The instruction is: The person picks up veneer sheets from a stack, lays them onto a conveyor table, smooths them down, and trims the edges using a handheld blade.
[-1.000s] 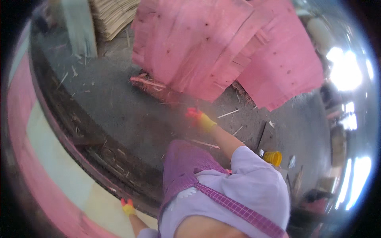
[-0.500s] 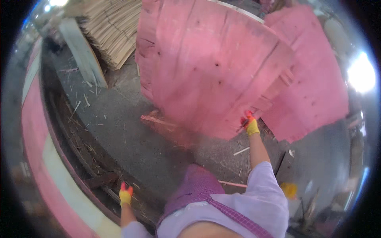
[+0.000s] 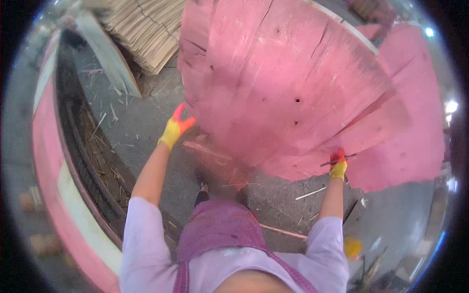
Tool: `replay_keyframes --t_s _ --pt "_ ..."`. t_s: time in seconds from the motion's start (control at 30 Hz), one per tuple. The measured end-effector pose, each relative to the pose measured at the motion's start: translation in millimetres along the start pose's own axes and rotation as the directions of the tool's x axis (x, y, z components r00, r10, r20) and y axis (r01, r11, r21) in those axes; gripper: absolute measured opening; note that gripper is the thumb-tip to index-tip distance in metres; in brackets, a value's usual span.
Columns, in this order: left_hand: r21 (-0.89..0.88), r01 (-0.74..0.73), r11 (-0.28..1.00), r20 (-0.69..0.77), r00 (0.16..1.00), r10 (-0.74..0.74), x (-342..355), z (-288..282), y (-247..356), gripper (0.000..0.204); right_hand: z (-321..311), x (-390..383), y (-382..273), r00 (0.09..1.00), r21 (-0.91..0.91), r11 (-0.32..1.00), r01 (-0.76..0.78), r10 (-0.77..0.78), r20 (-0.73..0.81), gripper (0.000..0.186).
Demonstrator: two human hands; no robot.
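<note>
A large pink wood veneer sheet (image 3: pixel 273 88), cracked and with a few knot holes, spreads ahead of me on top of a pink stack. My left hand (image 3: pixel 178 126), in a yellow glove with red fingers, is beside the sheet's left edge, thumb and fingers spread, holding nothing. At the near right edge of the sheet, my right hand (image 3: pixel 338 163), gloved alike, is closed around a thin dark stick-like tool (image 3: pixel 351 156). Whether its fingers also pinch the sheet cannot be made out.
Another pink sheet (image 3: pixel 415 122) lies at the right. Bare veneers (image 3: pixel 141 29) are stacked at the far left, near a pale leaning board (image 3: pixel 107 53). A pink and cream stack edge (image 3: pixel 53 161) curves along the left. Wood scraps (image 3: pixel 312 193) litter the grey floor.
My left hand has risen from low at the left to the sheet's left edge, fingers opening. My right hand, still round the tool, appears farther right, as the whole view has shifted.
</note>
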State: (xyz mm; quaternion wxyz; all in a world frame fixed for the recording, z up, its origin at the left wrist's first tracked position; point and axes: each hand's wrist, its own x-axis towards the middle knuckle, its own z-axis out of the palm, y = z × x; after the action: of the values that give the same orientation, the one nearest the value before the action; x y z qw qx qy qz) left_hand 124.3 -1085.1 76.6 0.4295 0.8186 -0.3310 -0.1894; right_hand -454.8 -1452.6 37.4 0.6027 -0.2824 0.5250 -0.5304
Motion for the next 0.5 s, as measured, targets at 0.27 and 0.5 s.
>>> replay_keyframes --t_s 0.27,0.5 --pt "-0.731 -0.032 0.682 0.042 0.995 0.093 267.9 68.7 68.4 0.073 -8.3 -114.8 6.0 0.979 -0.03 0.996 0.09 -0.094 -0.182 0.018" --pt "-0.496 -0.032 0.868 0.51 0.798 0.321 286.6 31.2 49.0 0.04 -16.5 -161.0 21.1 0.981 0.02 0.996 0.087 -0.082 -0.175 0.023"
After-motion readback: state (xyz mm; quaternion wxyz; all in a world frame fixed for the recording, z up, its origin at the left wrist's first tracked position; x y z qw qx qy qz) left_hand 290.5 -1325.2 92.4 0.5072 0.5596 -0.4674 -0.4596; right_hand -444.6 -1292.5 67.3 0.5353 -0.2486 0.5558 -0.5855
